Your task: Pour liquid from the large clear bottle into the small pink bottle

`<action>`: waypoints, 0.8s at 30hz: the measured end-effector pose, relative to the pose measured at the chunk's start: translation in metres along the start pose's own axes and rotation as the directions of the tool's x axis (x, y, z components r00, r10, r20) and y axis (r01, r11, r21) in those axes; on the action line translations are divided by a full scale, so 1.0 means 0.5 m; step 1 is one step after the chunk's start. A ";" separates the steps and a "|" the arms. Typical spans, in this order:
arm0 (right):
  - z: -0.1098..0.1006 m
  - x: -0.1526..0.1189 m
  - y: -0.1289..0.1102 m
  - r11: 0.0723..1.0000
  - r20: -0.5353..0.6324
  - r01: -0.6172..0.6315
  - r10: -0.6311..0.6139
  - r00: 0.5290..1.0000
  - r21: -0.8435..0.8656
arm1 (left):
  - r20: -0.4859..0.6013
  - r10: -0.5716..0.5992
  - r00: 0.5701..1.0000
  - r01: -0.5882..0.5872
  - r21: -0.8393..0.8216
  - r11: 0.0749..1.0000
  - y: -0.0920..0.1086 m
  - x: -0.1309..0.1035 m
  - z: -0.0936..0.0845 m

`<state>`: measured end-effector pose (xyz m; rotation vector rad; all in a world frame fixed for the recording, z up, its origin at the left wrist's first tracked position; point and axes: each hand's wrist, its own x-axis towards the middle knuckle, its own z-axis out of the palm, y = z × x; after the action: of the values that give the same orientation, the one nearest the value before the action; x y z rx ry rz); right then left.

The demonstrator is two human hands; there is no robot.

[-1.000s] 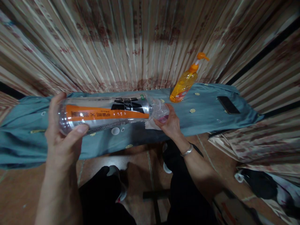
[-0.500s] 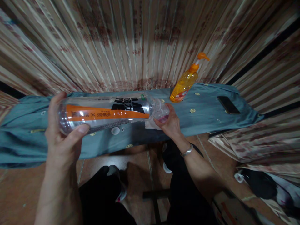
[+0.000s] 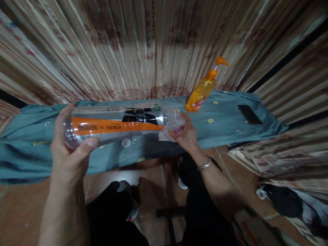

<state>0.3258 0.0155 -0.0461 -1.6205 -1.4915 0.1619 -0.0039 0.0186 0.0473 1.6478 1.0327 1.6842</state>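
Presently | left hand (image 3: 69,152) gripping sideways orange-labelled bottle (image 3: 118,121) by its base | right hand (image 3: 188,136) holding its clear neck end

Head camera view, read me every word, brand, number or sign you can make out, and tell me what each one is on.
"电解质 × 能": orange band of the held bottle; the character after it is smeared.
"魔力", probably: black print on the same bottle.
Too small or blurred: the bottle's green patch and small print, the pump bottle's red label, and any lettering on the curtain.
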 end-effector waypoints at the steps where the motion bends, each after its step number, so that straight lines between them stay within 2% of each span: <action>1: 0.000 0.000 0.000 1.000 0.002 -0.002 0.002 1.000 0.000 | 0.000 -0.019 1.000 0.019 -0.010 1.000 0.003 -0.001 0.001; 5: -0.001 0.000 -0.001 1.000 0.001 0.015 -0.015 1.000 0.006 | 0.020 -0.054 0.998 0.054 -0.006 0.999 0.011 -0.002 0.003; 10: 0.000 -0.001 -0.002 1.000 0.004 0.004 -0.003 1.000 -0.007 | -0.041 -0.016 0.999 0.016 -0.003 1.000 0.010 -0.001 0.007; 16: -0.003 0.000 -0.007 1.000 0.011 -0.002 0.002 1.000 -0.002 | -0.018 0.007 1.000 -0.007 -0.006 1.000 0.016 0.000 0.008; 24: -0.003 0.000 -0.010 1.000 0.004 -0.001 0.001 1.000 -0.005 | -0.043 0.029 0.999 -0.029 0.005 1.000 0.015 0.003 0.011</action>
<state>0.3232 0.0139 -0.0419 -1.6263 -1.4952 0.1626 0.0024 0.0164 0.0540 1.6439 1.0382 1.7443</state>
